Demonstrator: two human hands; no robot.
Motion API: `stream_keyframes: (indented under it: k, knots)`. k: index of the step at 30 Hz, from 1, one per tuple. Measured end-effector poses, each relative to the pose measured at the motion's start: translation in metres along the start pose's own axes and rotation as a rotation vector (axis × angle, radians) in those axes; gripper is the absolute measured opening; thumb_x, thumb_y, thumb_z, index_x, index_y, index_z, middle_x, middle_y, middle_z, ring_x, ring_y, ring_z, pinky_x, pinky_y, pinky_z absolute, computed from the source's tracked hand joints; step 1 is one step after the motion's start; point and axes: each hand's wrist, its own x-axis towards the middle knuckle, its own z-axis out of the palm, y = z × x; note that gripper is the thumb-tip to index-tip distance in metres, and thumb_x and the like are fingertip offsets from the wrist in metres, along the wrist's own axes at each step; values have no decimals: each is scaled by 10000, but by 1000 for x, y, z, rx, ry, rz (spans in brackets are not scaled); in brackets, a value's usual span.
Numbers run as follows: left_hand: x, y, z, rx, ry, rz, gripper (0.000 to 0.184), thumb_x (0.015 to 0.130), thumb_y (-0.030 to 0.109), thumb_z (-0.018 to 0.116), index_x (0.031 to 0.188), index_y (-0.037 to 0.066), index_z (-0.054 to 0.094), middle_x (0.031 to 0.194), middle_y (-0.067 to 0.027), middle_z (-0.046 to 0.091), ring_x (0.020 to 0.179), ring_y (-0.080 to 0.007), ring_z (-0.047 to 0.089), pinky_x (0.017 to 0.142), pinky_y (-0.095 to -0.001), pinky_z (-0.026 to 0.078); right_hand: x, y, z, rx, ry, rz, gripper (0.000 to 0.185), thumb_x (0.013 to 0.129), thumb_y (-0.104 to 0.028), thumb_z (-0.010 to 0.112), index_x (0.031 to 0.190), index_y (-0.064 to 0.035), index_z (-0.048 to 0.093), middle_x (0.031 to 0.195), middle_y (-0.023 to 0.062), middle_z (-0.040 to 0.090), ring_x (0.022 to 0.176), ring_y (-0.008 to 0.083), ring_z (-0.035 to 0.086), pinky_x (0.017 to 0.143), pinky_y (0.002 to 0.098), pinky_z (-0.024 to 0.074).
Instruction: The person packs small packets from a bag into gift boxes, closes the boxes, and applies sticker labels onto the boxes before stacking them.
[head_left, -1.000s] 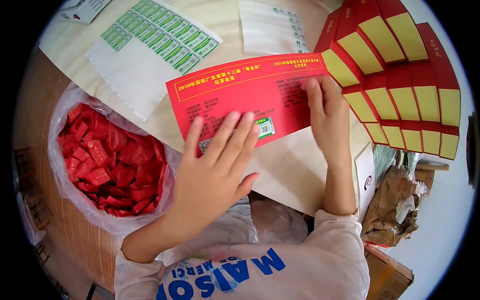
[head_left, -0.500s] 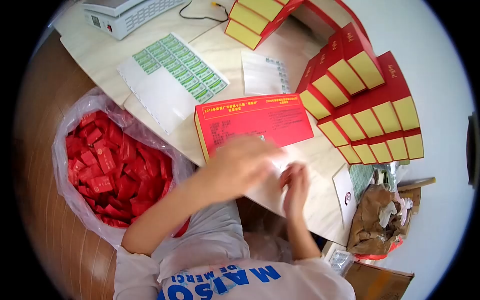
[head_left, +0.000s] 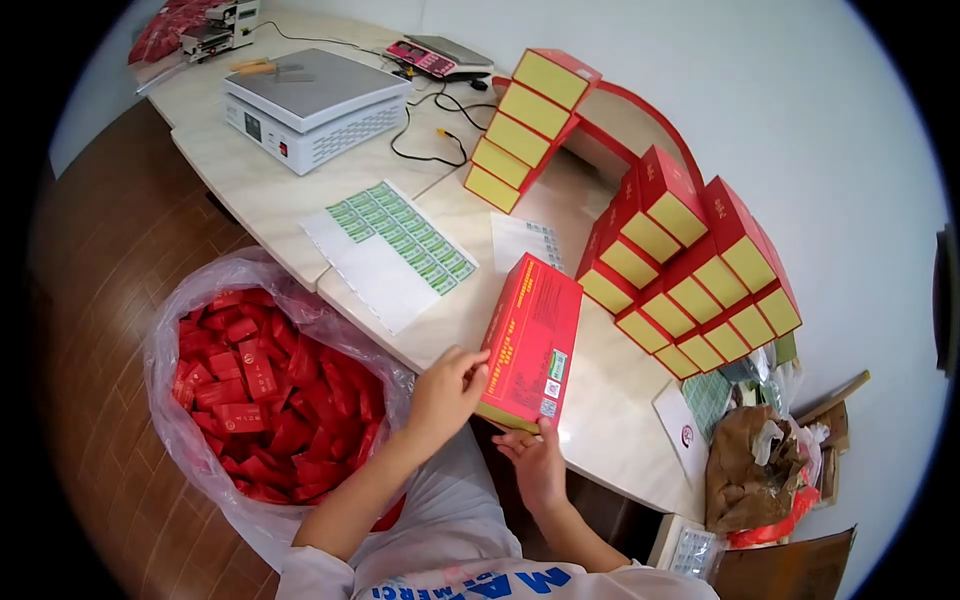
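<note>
A red gift box (head_left: pixel 535 335) with yellow print lies lengthwise at the near table edge, its near end by my hands. Small labels, one of them green (head_left: pixel 557 364), sit on its top face near that end. My left hand (head_left: pixel 450 388) is against the box's left side with curled fingers; its fingertips are partly hidden. My right hand (head_left: pixel 537 465) grips the near right corner, thumb at the top edge and the other fingers below the end. Farther back lie a sheet of green stickers (head_left: pixel 405 240) and a smaller sticker sheet (head_left: pixel 515 240).
Stacked red-and-yellow boxes (head_left: pixel 690 290) stand at the right, more boxes (head_left: pixel 525 130) behind. A plastic bag (head_left: pixel 165 400) of red packets (head_left: pixel 260 370) is at the left, below the table. A white heating plate (head_left: pixel 315 105) and cables (head_left: pixel 425 157) occupy the back.
The box has turned from lying crosswise to lengthwise. Both hands, blurred over its near side before, are now at its near end. The view has tilted up, showing more of the table's back.
</note>
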Motion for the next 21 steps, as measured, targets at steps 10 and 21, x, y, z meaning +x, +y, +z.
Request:
stream_keyframes:
  k: [10, 21]
  knots:
    - [-28, 2, 15, -17, 23, -36, 424, 894, 275, 618, 1190, 18, 457, 975, -219, 629, 924, -355, 626, 784, -405, 495, -26, -38, -9, -192, 44, 235, 574, 953, -559, 412, 1260, -74, 415, 1118, 144, 569, 1088, 322, 554, 915, 431, 447]
    - [-96, -4, 1, -377, 103, -99, 370, 929, 242, 574, 1200, -3, 511, 1100, -155, 555, 1028, -268, 548, 892, -346, 427, -61, 7, 3, -89, 75, -107, 481, 892, -254, 623, 1260, -127, 341, 1291, 75, 447, 1206, 241, 467, 1004, 459, 403]
